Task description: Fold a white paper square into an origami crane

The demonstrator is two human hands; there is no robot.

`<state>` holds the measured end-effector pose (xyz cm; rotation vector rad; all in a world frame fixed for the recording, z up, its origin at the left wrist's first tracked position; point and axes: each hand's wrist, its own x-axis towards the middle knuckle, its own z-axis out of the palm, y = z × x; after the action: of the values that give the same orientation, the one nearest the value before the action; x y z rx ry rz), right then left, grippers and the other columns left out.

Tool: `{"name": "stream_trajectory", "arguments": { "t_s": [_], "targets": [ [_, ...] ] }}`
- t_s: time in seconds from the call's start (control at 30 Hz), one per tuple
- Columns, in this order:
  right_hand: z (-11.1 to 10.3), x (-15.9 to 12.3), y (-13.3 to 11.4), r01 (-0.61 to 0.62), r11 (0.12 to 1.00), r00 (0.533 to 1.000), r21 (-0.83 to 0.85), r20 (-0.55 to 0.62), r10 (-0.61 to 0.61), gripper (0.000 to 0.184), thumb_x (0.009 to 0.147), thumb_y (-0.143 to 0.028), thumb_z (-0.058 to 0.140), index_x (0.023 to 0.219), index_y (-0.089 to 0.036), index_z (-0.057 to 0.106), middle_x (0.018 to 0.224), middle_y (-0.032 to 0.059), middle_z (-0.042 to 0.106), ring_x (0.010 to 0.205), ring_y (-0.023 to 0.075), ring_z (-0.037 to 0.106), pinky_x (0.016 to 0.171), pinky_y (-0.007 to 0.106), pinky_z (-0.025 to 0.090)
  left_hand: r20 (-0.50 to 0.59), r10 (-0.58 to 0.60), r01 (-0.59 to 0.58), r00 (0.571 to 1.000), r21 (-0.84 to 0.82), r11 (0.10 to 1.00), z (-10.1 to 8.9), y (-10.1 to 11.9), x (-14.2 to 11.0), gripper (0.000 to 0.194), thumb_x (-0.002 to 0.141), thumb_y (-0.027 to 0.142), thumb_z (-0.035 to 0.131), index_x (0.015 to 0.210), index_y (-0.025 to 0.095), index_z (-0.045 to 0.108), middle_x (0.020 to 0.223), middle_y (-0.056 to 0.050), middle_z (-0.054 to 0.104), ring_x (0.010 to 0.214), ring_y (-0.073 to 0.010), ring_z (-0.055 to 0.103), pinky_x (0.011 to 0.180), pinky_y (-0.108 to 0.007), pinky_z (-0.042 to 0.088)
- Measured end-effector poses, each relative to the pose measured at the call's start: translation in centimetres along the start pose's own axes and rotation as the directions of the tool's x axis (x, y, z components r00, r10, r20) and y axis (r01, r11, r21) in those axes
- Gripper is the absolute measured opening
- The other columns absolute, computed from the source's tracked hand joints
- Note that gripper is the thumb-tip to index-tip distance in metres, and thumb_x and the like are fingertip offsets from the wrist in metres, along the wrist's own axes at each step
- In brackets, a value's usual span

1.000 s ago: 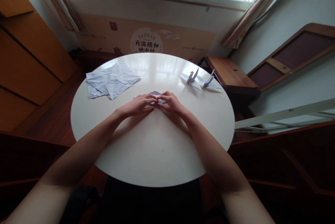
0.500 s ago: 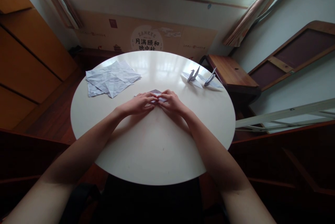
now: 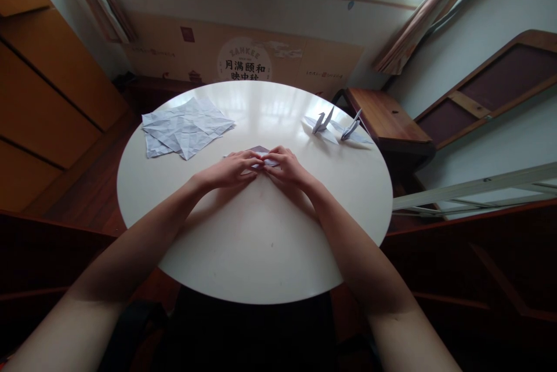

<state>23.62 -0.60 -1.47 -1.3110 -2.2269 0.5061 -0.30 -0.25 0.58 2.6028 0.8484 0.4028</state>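
Observation:
In the middle of the white round table (image 3: 261,233) lies a small piece of folded paper (image 3: 260,150), its far corner showing as a grey triangle. My left hand (image 3: 239,167) holds its left side, fingers pinched on the paper. From the other side my right hand (image 3: 282,164) grips it too, and the fingertips of both hands nearly meet over the front edge. Much of the paper is hidden under my fingers, so its exact fold cannot be made out.
Creased white paper sheets (image 3: 187,128) lie in a loose stack at the table's back left. Two folded paper cranes, a nearer-left crane (image 3: 321,125) and a right crane (image 3: 351,130), stand at the back right. Beyond is a wooden stool-like table (image 3: 387,116).
My fingers shift only slightly on the folded paper, which stays in place. The whole view has tilted a little downward, so the table appears slightly higher.

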Motion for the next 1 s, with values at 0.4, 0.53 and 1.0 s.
{"name": "stream_trajectory", "arguments": {
  "t_s": [0.4, 0.53, 1.0],
  "targets": [
    [0.33, -0.04, 0.22, 0.003, 1.000, 1.000, -0.011, -0.026, -0.003, 0.030, 0.092, -0.035, 0.072, 0.121, -0.029, 0.079, 0.116, 0.0094, 0.067, 0.110, 0.0276, 0.063, 0.105, 0.047, 0.050, 0.011, 0.006, -0.006, 1.000, 0.021, 1.000, -0.10, 0.07, -0.06, 0.035, 0.104, 0.032, 0.055, 0.137, 0.026, 0.065, 0.152, -0.010, 0.057, 0.136, -0.0302, 0.057, 0.116, -0.048, 0.044],
    [0.25, 0.00, 0.18, 0.011, 1.000, 1.000, -0.010, -0.021, -0.011, 0.030, 0.092, -0.032, 0.072, 0.121, -0.031, 0.079, 0.115, 0.0086, 0.067, 0.110, 0.0272, 0.063, 0.106, 0.047, 0.050, 0.016, 0.007, -0.007, 1.000, 0.023, 1.000, -0.15, 0.14, -0.09, 0.036, 0.104, 0.032, 0.054, 0.137, 0.025, 0.065, 0.152, -0.011, 0.057, 0.137, -0.0304, 0.057, 0.116, -0.049, 0.044],
    [-0.05, 0.01, 0.11, 0.003, 1.000, 1.000, -0.016, 0.011, -0.003, 0.029, 0.093, -0.035, 0.072, 0.120, -0.031, 0.080, 0.120, 0.0093, 0.066, 0.114, 0.0290, 0.063, 0.106, 0.048, 0.050, 0.024, 0.003, -0.003, 1.000, 0.012, 1.000, -0.14, -0.02, -0.16, 0.038, 0.104, 0.035, 0.053, 0.139, 0.025, 0.065, 0.153, -0.011, 0.056, 0.139, -0.0312, 0.055, 0.118, -0.049, 0.042]
  ]
}}
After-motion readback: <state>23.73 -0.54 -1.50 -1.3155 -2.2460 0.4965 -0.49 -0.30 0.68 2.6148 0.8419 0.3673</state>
